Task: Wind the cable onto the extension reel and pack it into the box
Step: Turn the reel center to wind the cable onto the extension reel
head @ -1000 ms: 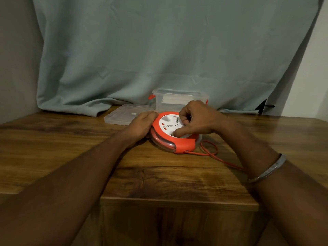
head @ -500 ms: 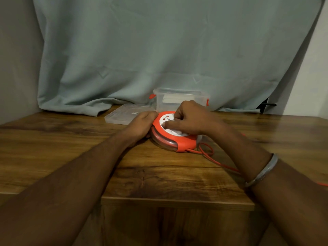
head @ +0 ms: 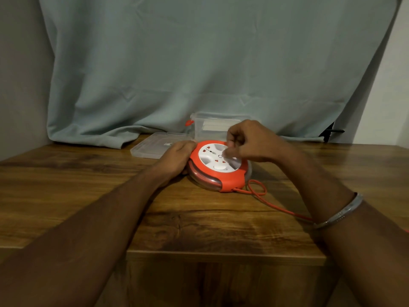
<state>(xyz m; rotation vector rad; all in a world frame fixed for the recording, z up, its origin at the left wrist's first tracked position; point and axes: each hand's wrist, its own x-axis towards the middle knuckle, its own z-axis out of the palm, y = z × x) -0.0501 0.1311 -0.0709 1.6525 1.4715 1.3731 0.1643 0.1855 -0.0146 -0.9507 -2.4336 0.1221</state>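
A round orange extension reel [head: 230, 181] with a white socket face lies flat on the wooden table [head: 88, 185]. My left hand [head: 177, 155] grips its left rim. My right hand [head: 250, 141] rests on the white face with fingertips pinched on the centre of the face. The orange cable [head: 265, 196] leaves the reel's front right, makes a small loop and runs right under my right forearm. A clear plastic box [head: 208, 127] stands open behind the reel, partly hidden by my right hand.
The box's clear lid [head: 150, 147] lies flat to the left of the box. A pale green cloth [head: 199, 63] hangs behind and drapes onto the table's back. The table's front edge is near, between my forearms.
My right hand has turned on the white face, from its left side round to the upper right. The cable loop on the table looks slightly smaller. My left hand has stayed on the rim.
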